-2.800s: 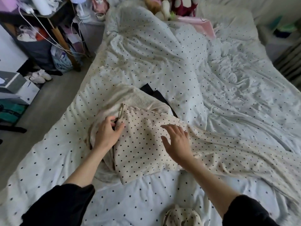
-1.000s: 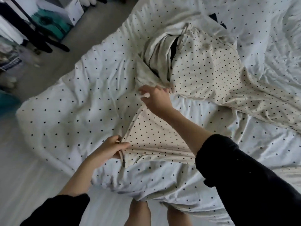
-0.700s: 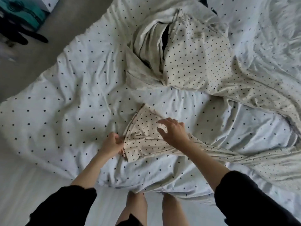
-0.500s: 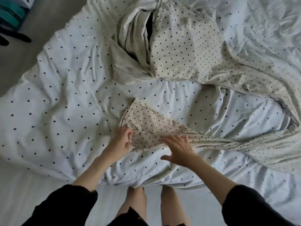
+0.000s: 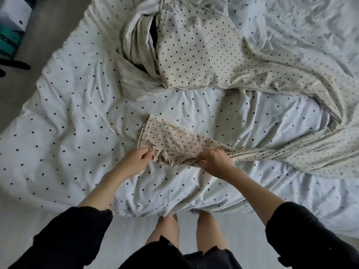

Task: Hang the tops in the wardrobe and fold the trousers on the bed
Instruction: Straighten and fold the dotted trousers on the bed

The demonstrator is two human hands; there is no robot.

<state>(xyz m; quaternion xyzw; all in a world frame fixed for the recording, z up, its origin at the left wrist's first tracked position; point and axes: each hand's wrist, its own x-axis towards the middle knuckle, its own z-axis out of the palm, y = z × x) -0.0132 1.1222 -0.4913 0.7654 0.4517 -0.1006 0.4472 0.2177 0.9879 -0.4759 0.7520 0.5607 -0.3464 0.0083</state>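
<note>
Left hand [image 5: 136, 162] and right hand [image 5: 214, 162] now both pinching trouser leg [image 5: 171, 141] (earlier right lay flat)

Both hands now pinching the trouser leg [image 5: 171, 140] hem, right hand [image 5: 214, 162] seemingly curled from flat

— What have you got hold of?
— Your left hand [image 5: 134, 162] pinches the hem end of the cream dotted trouser leg [image 5: 174, 141]; your right hand [image 5: 214, 162] grips the same leg just beside it, cloth bunched between them.
— And beyond your hands?
— The rest of the trousers [image 5: 194, 59] lies crumpled on the dotted duvet [image 5: 73, 117], well past your knuckles.
</note>
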